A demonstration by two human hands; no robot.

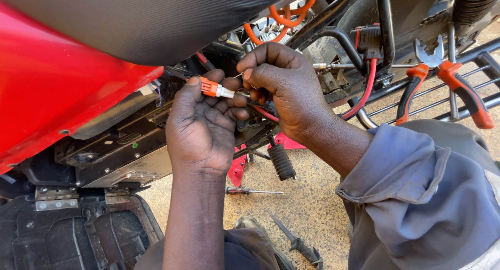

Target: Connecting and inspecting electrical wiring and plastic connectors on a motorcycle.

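My left hand (204,125) grips a small orange and white electrical connector (215,88) between thumb and fingers, beside the open side of a red motorcycle (57,87). My right hand (284,82) is curled just right of it, fingertips pinching something thin at the connector's white end; what it pinches is hidden. Both hands sit under the black seat (156,20), in front of the exposed frame and wiring. A red cable (365,87) and orange cables (284,14) run behind my right hand.
Orange-handled pliers (442,77) hang on the black rear rack (479,61). A ribbed black footpeg (281,161) sticks out below my hands. On the speckled ground lie a small screwdriver (253,191) and a dark pointed tool (297,241). A black footboard (78,233) is at lower left.
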